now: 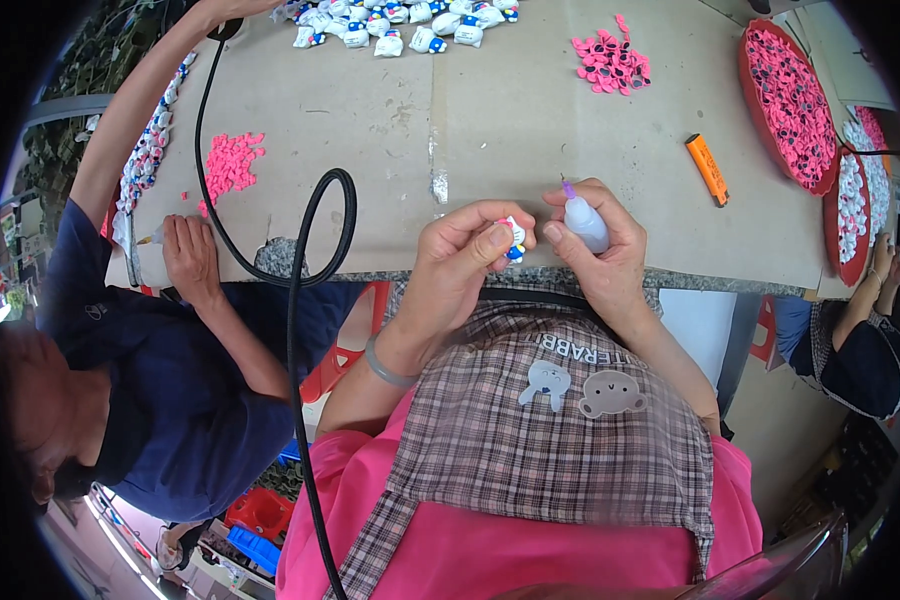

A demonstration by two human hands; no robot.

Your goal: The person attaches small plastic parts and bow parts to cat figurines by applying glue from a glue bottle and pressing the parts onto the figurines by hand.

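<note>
Between the thumb and fingers of my left hand [458,255] is a small white figurine [514,240] with blue and a bit of red on it. My right hand [612,248] is wrapped around a translucent squeeze bottle [586,222] with a purple needle tip pointing up and away from me. Both hands are above the near edge of the table, a short gap apart, and the bottle's tip is not touching the figurine. Part of the figurine is hidden by my thumb and fingers.
Small pink pieces [612,64] lie beyond my right hand, near an orange lighter [707,170]. Red trays [828,185] of parts stand at right. White-and-blue figurines [390,44] pile up at the back. A black cable [292,350] loops down the left, beside a co-worker's hand [192,258].
</note>
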